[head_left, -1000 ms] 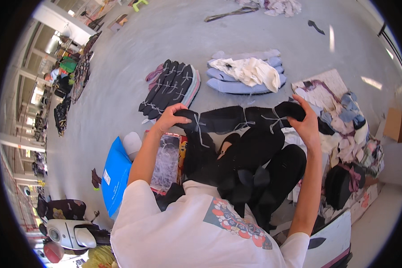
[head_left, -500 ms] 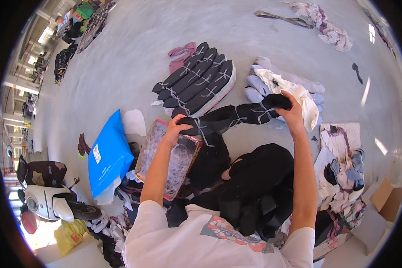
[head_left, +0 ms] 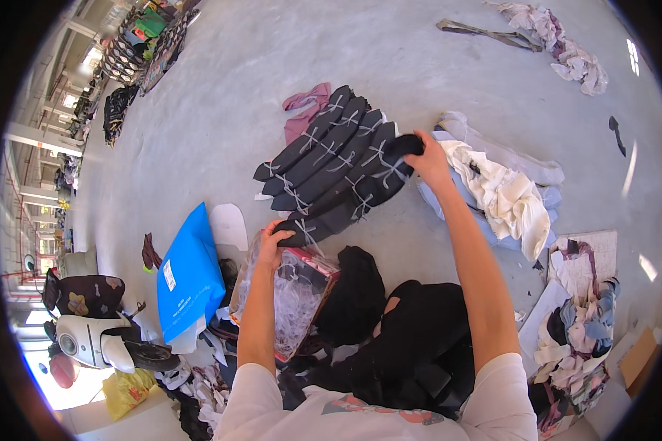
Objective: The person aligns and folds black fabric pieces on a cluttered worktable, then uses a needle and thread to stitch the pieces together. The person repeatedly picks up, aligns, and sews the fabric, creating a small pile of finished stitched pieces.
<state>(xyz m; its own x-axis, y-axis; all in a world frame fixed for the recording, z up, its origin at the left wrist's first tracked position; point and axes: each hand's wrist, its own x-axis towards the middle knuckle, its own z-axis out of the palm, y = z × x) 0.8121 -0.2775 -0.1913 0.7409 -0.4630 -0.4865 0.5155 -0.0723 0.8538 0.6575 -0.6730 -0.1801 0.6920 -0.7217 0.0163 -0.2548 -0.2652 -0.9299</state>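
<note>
A long black cloth bundle (head_left: 331,214), tied at intervals with thin grey strips, stretches between my two hands. My left hand (head_left: 270,247) grips its near end, just above a red-edged box (head_left: 329,275) filled with clear, crinkled plastic strips (head_left: 293,309). The far end is pinched in my right hand (head_left: 432,162), fingers closed around the black cloth. Right along the far side of the held bundle lies a row of similar tied dark bundles (head_left: 315,153) on the floor. Whether the held one touches that row I cannot tell.
Right of the row sits a pile of pale blue and cream cloth (head_left: 493,180). A blue plastic bag (head_left: 191,275) stands at left, near a white scooter (head_left: 88,338). Cloth scraps (head_left: 577,323) heap at right beside a cardboard box (head_left: 640,360). Black cloth (head_left: 419,331) covers my lap.
Both hands have carried the black bundle forward and left, up to the row of tied bundles. In the picture the surroundings have shifted slightly downward.
</note>
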